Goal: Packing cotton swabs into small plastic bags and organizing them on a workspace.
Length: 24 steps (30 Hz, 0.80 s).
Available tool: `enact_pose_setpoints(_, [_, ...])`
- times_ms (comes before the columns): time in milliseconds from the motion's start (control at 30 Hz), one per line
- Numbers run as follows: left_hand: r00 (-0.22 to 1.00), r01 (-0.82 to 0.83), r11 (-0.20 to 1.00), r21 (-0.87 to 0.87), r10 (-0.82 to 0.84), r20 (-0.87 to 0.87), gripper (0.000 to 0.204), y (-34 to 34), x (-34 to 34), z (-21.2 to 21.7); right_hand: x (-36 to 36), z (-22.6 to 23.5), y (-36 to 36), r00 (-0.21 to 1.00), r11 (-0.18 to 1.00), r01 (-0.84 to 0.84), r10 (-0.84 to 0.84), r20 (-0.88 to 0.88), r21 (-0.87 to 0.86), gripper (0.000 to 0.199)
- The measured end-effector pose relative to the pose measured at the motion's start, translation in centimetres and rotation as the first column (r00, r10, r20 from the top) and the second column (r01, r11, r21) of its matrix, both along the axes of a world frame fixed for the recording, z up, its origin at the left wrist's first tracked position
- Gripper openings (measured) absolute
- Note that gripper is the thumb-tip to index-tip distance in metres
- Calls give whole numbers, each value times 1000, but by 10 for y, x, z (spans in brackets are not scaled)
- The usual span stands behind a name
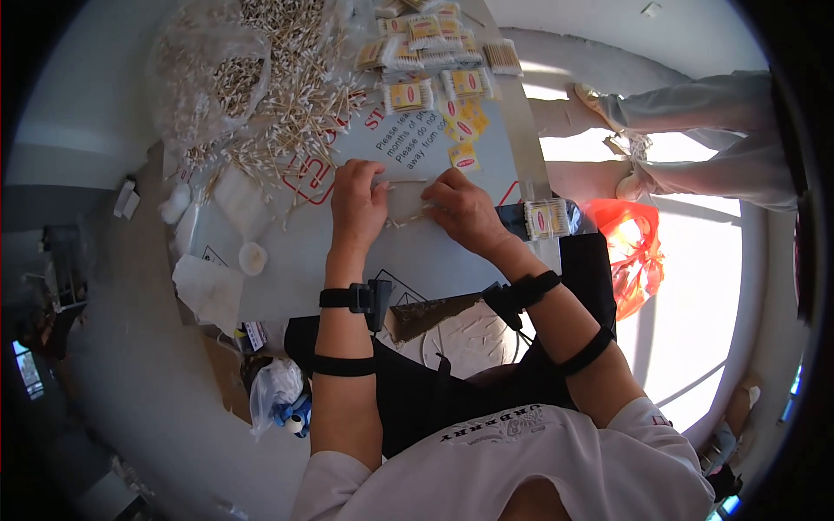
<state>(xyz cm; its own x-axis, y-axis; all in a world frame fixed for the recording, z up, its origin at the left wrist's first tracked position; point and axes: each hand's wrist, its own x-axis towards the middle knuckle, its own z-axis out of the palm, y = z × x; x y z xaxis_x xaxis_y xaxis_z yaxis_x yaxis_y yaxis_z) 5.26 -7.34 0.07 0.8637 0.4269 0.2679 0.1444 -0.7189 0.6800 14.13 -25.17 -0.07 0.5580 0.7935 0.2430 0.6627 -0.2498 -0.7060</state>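
Observation:
My left hand [356, 198] is over the table with its fingers curled and the thumb close to the index finger; what it holds, if anything, is hidden. Across from it, my right hand [467, 207] has its fingers pinched together at the ends of a few cotton swabs [408, 220]. A single cotton swab [407, 181] spans the gap between the hands, its left tip by my left thumb. Ahead and to the left spreads a large heap of loose cotton swabs [304, 78], partly in a clear plastic bag [178, 82]. Beyond my right hand lie yellow paper labels [465, 156].
Several packed swab bundles [426, 35] are piled at the table's far side. Another bundle [546, 219] rests on a dark item at the right edge. A small white round cup [253, 258] and white sheets [208, 291] lie left. A red plastic bag [625, 252] and another person's legs [695, 139] are to the right.

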Motion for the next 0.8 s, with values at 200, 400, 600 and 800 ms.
enact_pose_setpoints(200, [994,-84,985,150,73,79,31,-14,-32,-4,-5,0,-7,1000,1000,-12,12,1,1,31])
enact_pose_setpoints(400, [997,-63,974,220,53,51,26,-15,-45,-7,-14,-5,-16,989,988,149,-149,15,29,23])
enact_pose_setpoints(600, [993,-110,971,211,97,72,22,-15,-49,-11,-18,-6,-21,996,995,80,-82,41,58,12])
enact_pose_setpoints(800, [981,-189,952,241,195,-1,21,-38,-30,-6,-15,-6,-21,999,998,47,-47,4,31,15])
